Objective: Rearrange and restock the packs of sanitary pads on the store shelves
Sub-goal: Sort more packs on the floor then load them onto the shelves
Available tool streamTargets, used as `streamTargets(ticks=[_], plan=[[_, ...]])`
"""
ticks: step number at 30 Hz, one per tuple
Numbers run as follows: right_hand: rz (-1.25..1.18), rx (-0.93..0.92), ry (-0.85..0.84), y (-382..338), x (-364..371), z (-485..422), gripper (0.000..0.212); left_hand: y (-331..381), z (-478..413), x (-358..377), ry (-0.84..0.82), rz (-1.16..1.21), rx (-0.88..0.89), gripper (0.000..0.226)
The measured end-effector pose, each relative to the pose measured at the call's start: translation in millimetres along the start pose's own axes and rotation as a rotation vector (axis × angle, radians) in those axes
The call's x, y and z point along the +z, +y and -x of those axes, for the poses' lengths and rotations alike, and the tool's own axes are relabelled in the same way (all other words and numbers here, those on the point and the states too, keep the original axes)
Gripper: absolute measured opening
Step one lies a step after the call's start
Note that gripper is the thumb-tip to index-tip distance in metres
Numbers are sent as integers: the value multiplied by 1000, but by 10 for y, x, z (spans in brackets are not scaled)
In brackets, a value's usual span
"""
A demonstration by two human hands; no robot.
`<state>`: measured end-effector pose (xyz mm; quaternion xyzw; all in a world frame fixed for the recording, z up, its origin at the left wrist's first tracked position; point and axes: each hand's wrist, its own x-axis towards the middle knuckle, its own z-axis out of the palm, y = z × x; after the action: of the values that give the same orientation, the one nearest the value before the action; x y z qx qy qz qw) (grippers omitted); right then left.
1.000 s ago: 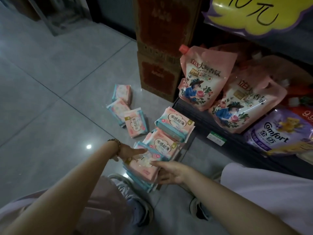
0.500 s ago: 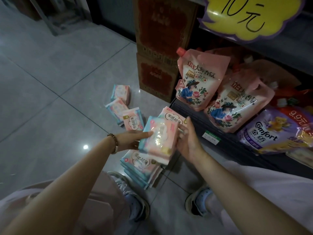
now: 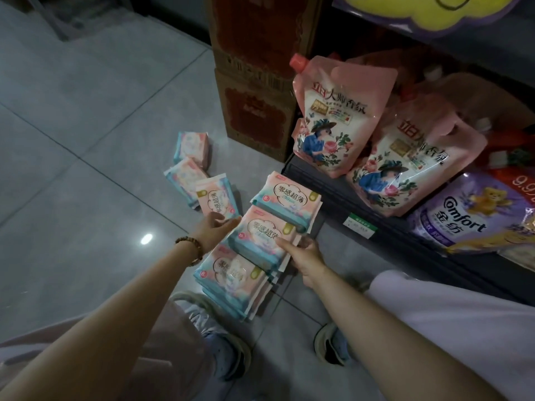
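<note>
Middle pack (image 3: 262, 234): was raised 0.5 s ago, now lowered.
Left hand (image 3: 215, 231): fingers straight, flat against it.
Right hand (image 3: 307, 254): pinches it.

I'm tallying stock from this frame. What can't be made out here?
Head view:
Count of pink-and-teal pad packs in the floor stacks: top packs cover lower ones.
Yellow cloud-shaped price sign: number cut off by the top edge.
White-and-green shelf label: print too small.
Right hand: fingertips hidden behind the middle stack's edge.

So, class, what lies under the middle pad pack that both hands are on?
Edges of more stacked packs show beneath the middle pack; their faces and the floor underneath are covered.
</note>
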<state>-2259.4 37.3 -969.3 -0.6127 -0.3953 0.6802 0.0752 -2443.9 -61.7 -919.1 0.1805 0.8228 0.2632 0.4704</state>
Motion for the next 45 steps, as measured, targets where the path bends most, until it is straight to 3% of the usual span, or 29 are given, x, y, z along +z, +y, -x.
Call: streamTargets(ticks=[4, 9, 13, 17, 20, 22, 25, 27, 29, 31, 34, 36, 41, 45], plan=[[-63, 180, -174, 39, 75, 1, 100, 58, -48, 194, -215, 22, -48, 50], [-36, 223, -335, -9, 108, -20, 61, 93, -67, 280, -298, -56, -154, 53], [-109, 286, -360, 26, -22, 50, 38, 163, -7, 277, -387, -261, -113, 82], [-168, 288, -363, 54, -306, 246, 29, 282, 201, 348, -395, -272, -62, 71], [-151, 240, -361, 11, -534, 455, 34, 367, 376, 417, -383, -204, -32, 67], [-199, 170, -375, -76, -701, 668, 35, 496, 572, 468, -359, -174, 17, 69], [-251, -26, -339, -280, -976, 1023, 57, 767, 904, 489, -332, -63, 139, 108], [-232, -164, -301, -475, -1145, 1275, 70, 989, 1124, 504, -354, -4, 217, 121], [-207, -281, -294, -706, -1305, 1554, 69, 1258, 1332, 528, -371, 18, 328, 107], [-165, -386, -287, -964, -1473, 1867, 66, 1596, 1603, 530, -389, 2, 482, 75], [-61, -551, -232, -1337, -1716, 2306, 69, 2050, 1936, 482, -396, 0, 629, 63], [-9, -650, -200, -1568, -1838, 2571, 73, 2298, 2148, 446, -392, -26, 729, 42], [34, -861, -103, -1968, -1976, 3082, 64, 2737, 2600, 403, -474, 25, 905, 47], [104, -920, -140, -2218, -2108, 3288, 73, 2937, 2750, 331, -399, 143, 984, 61]])
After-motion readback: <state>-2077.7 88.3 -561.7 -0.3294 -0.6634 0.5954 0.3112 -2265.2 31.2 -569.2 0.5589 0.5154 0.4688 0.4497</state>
